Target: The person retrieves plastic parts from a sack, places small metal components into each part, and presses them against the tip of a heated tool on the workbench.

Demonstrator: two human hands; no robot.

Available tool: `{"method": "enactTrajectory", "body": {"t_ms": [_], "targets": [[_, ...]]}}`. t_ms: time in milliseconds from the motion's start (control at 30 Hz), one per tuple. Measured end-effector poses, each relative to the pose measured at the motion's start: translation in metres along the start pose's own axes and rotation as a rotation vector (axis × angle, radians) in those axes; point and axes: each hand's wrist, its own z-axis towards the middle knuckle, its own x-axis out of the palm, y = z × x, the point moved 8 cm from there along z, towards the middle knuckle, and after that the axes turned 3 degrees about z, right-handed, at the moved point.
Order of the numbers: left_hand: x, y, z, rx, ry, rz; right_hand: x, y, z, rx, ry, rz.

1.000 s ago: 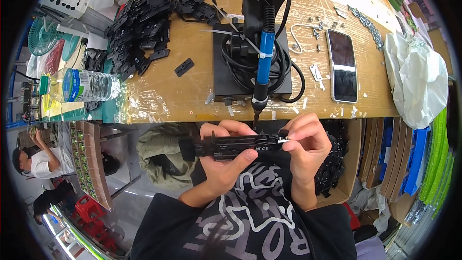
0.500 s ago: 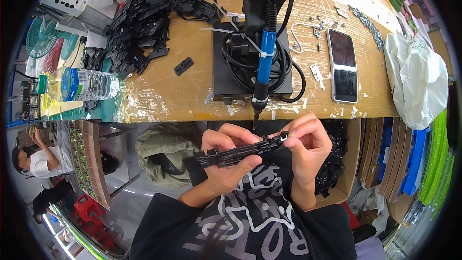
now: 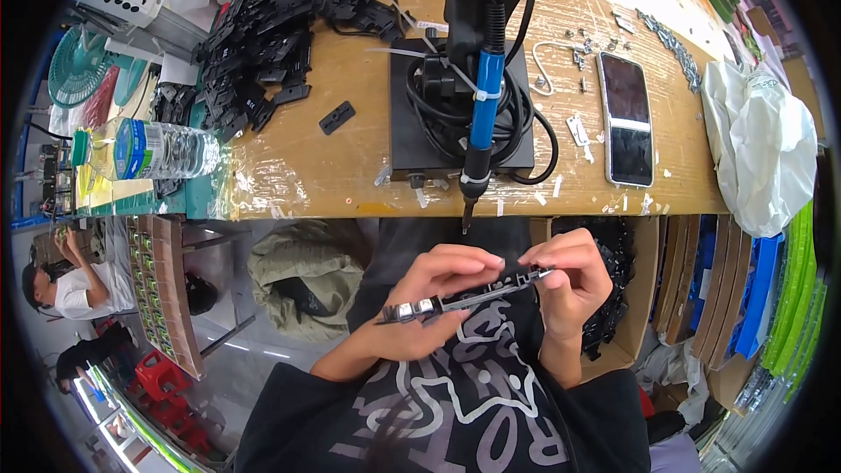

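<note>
A narrow black plastic part (image 3: pixel 480 295) with silvery metal pieces at its left end is in the air between my hands, below the table edge. My left hand (image 3: pixel 419 311) grips it, thumb beneath and fingers along the upper side. The part's right end rests at the thumb and fingertips of my right hand (image 3: pixel 574 285), which are closed around it. Straight above hangs a blue-handled electric screwdriver or soldering-type tool (image 3: pixel 484 114), tip down, apart from both hands.
A pile of black plastic parts (image 3: pixel 254 61) and a water bottle (image 3: pixel 158 151) occupy the table's left. One loose black piece (image 3: pixel 336 117) lies nearer. A black box with coiled cable (image 3: pixel 412 136) stands mid-table; a phone (image 3: pixel 625 118) lies right. A carton (image 3: pixel 644 298) holds more black parts.
Both hands have shifted slightly down and right. The black part has been turned about its length, so its thin edge and the silvery pieces now show. My left fingers have lifted and straightened somewhat.
</note>
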Motion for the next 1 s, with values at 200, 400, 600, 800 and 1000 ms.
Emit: {"method": "enactTrajectory", "body": {"t_ms": [200,400,600,800,1000], "targets": [[0.005,0.058,-0.036,-0.824,-0.058,-0.439,0.024,-0.010,-0.013,-0.037,0.284,0.114],[0.004,0.074,-0.034,-0.891,-0.049,-0.507,0.034,-0.028,-0.016,0.016,0.422,0.148],[-0.029,0.087,-0.034,-0.685,-0.120,-0.326,0.027,-0.057,-0.026,0.242,0.273,-0.096],[-0.057,0.084,-0.033,-0.479,-0.444,0.048,0.033,-0.096,-0.067,0.829,0.244,0.267],[-0.057,0.074,-0.027,-0.427,-0.475,0.177,0.043,-0.088,-0.069,0.884,0.239,0.345]]}}
